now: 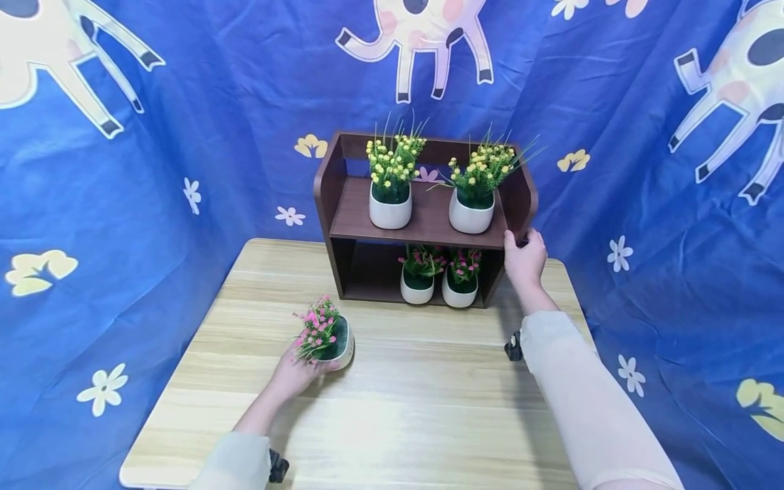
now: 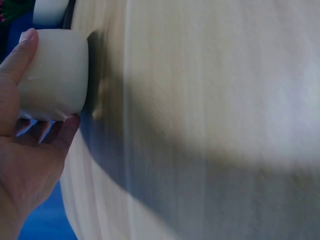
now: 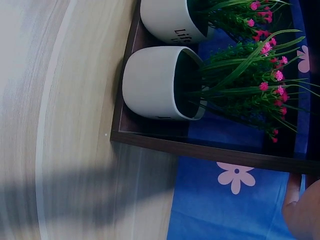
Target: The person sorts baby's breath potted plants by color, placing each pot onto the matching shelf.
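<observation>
My left hand (image 1: 297, 374) grips a white pot (image 2: 56, 75) of pink artificial flowers (image 1: 318, 328), thumb on one side and fingers on the other. The pot is tilted in the head view and close over the table, left of and in front of a dark brown two-tier shelf (image 1: 422, 237). At the shelf's right side panel, my right hand (image 1: 527, 262) holds the front edge at about the height of the middle board. Its thumb (image 3: 292, 190) shows against the panel in the right wrist view; the other fingers are mostly hidden.
Two white pots with yellow flowers (image 1: 392, 204) (image 1: 471, 212) stand on the upper tier. Two pink-flowered pots (image 1: 418, 291) (image 1: 459, 294) sit side by side at the lower tier's right. Blue patterned cloth (image 1: 245, 136) surrounds the wood-grain table (image 1: 416, 381).
</observation>
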The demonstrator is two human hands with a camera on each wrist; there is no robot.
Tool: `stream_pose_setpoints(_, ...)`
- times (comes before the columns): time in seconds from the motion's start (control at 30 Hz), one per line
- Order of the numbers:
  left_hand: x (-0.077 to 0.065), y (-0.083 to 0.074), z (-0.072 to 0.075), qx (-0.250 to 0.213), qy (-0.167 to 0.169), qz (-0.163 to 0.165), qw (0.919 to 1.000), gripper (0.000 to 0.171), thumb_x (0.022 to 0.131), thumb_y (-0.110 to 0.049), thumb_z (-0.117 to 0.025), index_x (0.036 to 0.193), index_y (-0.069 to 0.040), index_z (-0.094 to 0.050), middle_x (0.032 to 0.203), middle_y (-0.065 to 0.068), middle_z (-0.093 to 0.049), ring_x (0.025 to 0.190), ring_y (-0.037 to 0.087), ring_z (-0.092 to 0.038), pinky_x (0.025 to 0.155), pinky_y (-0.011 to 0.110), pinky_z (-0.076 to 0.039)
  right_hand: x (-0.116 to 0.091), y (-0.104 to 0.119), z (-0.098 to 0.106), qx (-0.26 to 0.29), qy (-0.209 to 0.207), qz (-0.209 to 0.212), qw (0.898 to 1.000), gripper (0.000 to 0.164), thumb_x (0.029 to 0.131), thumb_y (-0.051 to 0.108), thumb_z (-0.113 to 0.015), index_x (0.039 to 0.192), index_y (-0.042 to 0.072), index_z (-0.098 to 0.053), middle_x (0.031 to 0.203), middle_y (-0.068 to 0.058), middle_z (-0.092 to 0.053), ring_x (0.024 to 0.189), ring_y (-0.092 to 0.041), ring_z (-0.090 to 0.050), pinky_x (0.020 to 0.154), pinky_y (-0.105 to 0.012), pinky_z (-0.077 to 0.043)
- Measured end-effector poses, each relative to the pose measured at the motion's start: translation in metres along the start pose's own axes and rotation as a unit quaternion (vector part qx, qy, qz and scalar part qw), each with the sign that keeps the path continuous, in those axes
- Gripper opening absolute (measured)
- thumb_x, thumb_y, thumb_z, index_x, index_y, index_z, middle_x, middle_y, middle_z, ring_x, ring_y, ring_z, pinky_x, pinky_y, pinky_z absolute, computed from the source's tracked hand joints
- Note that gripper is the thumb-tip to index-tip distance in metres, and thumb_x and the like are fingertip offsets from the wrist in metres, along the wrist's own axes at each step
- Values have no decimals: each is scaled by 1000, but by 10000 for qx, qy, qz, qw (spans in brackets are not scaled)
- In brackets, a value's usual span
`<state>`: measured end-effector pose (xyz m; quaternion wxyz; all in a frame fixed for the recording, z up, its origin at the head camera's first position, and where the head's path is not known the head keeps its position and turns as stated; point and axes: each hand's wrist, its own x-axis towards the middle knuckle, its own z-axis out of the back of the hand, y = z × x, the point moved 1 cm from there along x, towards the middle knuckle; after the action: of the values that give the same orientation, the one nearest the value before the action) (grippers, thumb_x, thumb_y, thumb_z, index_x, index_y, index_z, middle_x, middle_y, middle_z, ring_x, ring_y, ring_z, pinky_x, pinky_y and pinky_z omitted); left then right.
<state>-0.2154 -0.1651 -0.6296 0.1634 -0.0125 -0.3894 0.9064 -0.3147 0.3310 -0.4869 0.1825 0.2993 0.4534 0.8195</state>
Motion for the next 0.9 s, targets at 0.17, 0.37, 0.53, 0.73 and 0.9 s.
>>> stream_pose_setpoints(0.17,8,-11,-6,-196,16,175,9997,102,85,-36,-92,166,-5,-38,164,24,-50,147,52,-52,122,70,-41,1,-1,0,6,43,-29,10000,32,102,22,-69,115,-7,-67,121,-30,-65,121,-46,-61,109,-56,-48)
stream_pose_setpoints(0.37,21,-21,-22,-27,-114,-45,9999,98,85,-32,-92,163,-1,-42,162,27,-51,146,52,-53,123,67,-42,1,-2,0,11,78,-35,10000,31,102,23,-69,113,-6,-66,119,-29,-63,120,-46,-60,108,-56,-48)
stream_pose_setpoints(0.53,33,-30,-35,232,-256,-386,9987,93,85,-29,-91,159,4,-46,160,28,-53,147,51,-53,124,64,-41,1,-3,0,84,47,-38,9999,31,102,21,-70,116,-6,-67,120,-28,-64,122,-45,-60,109,-55,-47)
stream_pose_setpoints(0.73,48,-40,-43,821,-320,-837,9926,86,87,-31,-89,156,5,-50,161,28,-52,150,50,-50,128,62,-38,0,0,0,89,41,-26,9999,32,102,22,-70,118,-6,-68,120,-29,-65,123,-47,-60,110,-56,-47)
stream_pose_setpoints(0.9,60,-44,-47,215,-270,-389,9986,88,88,-29,-89,161,-3,-47,165,22,-50,152,46,-49,130,60,-36,-1,1,-1,64,72,-55,9999,33,103,22,-69,120,-6,-68,120,-30,-65,123,-47,-59,110,-56,-47)
